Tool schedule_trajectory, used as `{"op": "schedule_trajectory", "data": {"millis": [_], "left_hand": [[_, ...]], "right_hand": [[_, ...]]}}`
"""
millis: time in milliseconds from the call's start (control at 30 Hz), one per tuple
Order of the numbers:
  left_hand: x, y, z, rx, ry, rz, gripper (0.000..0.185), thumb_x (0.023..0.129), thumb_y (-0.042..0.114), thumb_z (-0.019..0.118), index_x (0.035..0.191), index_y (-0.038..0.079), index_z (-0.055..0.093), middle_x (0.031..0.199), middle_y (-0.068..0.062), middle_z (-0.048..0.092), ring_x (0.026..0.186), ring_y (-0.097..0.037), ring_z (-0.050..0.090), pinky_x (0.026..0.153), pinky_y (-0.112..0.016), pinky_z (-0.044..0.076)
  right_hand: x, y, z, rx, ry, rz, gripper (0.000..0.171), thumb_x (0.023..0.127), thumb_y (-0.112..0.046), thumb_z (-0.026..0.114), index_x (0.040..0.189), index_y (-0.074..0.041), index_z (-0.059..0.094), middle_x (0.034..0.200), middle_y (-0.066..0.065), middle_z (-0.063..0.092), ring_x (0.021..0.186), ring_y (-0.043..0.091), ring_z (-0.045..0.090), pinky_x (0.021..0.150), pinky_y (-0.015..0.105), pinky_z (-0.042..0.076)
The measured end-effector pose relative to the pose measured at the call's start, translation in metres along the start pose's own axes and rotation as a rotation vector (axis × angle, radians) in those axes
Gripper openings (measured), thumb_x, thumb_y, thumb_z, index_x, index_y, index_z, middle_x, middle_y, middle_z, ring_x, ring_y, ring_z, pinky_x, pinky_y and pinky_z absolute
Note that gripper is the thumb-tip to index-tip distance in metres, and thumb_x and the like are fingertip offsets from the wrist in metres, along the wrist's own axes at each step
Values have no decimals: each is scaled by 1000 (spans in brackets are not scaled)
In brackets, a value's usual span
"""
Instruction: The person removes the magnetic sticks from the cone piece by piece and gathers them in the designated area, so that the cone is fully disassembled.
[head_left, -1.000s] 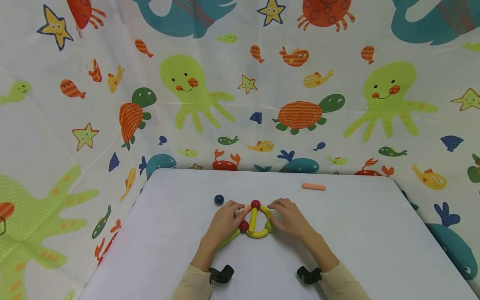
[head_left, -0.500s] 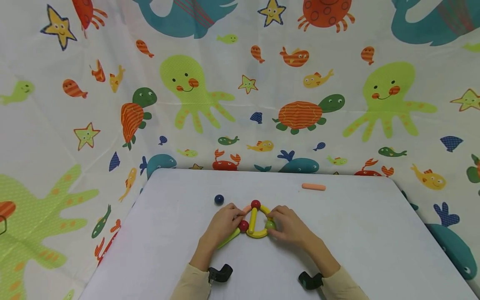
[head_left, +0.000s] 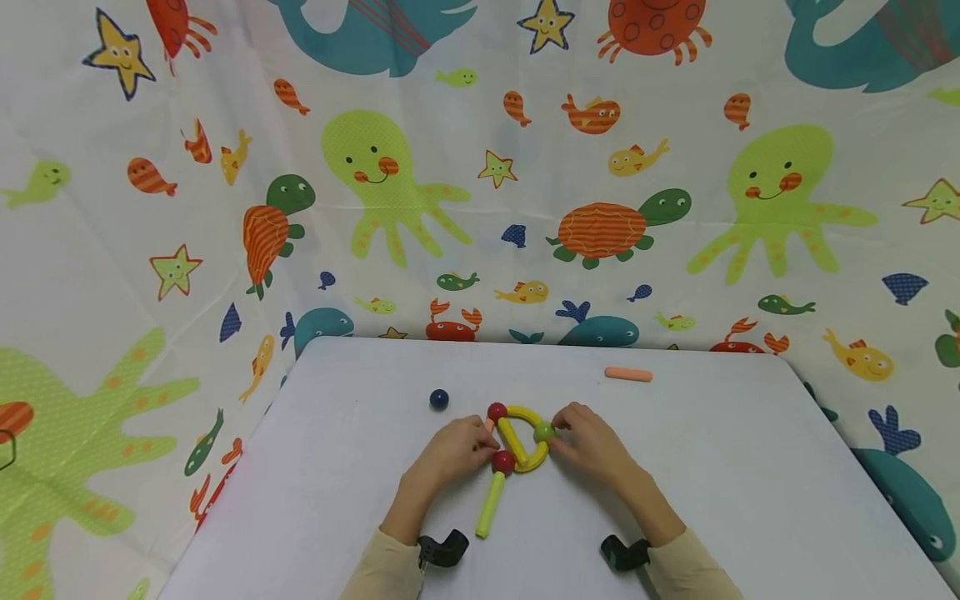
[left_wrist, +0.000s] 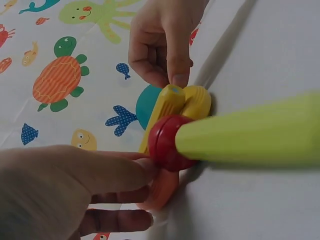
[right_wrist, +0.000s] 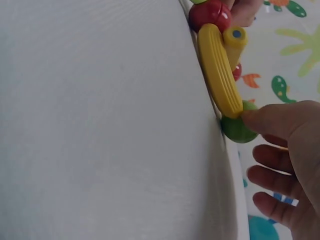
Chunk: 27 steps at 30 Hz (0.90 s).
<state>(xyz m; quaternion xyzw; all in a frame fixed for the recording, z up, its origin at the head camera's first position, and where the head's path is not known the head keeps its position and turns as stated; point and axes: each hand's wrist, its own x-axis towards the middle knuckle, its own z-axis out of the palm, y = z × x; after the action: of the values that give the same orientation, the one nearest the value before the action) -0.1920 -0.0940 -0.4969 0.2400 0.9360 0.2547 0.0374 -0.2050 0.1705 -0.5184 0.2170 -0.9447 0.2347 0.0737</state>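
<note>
Two hands steady a toy figure of yellow wooden rods (head_left: 525, 433) flat on the white table (head_left: 712, 467): the left hand (head_left: 450, 454) pinches the lower red ball (head_left: 503, 461), the right hand (head_left: 592, 446) pinches the green ball (head_left: 543, 432), so the joints hold.

Open table (head_left: 712, 467) rightward; blue ball (head_left: 438, 400) near left.

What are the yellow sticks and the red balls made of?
The yellow sticks look like painted wood or plastic, matte with fine ridges. The red balls look glossy, with a bright highlight, maybe lacquered wood or plastic. I can't tell for sure.
</note>
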Motion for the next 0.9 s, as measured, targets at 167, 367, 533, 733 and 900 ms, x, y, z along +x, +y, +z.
{"op": "schedule_trajectory", "data": {"millis": [167, 367, 533, 733, 900], "left_hand": [[0, 3, 0, -10, -50, 24, 11, 90, 18, 73, 98, 18, 81, 85, 11, 58, 76, -4, 48, 70, -18, 43], [-1, 4, 3, 40, -36, 34, 14, 89, 21, 75, 102, 18, 81, 87, 10, 57, 80, -4, 48, 72, -19, 44], [-1, 3, 9, 96, 10, 17, 18, 88, 27, 77, 104, 19, 80, 93, 8, 56, 89, -7, 47, 77, -21, 47], [0, 1, 13, 97, 12, 10, 21, 89, 33, 75, 107, 23, 80, 93, 7, 52, 91, -9, 45, 73, -19, 43], [1, 2, 17, 93, 40, 31, 21, 90, 33, 74, 107, 23, 78, 92, 9, 53, 90, -7, 46, 75, -20, 45]], "right_hand": [[1, -2, 2, 2, 2, 50, 18, 84, -19, 80, 93, -15, 65, 91, -4, 61, 86, 9, 55, 83, 31, 56], [0, -8, 1, 2, 2, 17, 14, 86, -19, 78, 94, -16, 67, 91, -5, 63, 86, 9, 56, 84, 32, 56], [-2, -9, 0, -11, -19, -15, 11, 86, -18, 75, 93, -16, 67, 91, -6, 64, 85, 8, 56, 83, 31, 56], [-4, -9, -1, -15, -29, -33, 9, 84, -18, 74, 89, -18, 66, 88, -8, 62, 82, 7, 54, 80, 28, 55], [-6, -13, -3, 1, -56, -35, 9, 83, -24, 73, 86, -22, 64, 83, -13, 58, 80, 5, 51, 78, 27, 53]]}}
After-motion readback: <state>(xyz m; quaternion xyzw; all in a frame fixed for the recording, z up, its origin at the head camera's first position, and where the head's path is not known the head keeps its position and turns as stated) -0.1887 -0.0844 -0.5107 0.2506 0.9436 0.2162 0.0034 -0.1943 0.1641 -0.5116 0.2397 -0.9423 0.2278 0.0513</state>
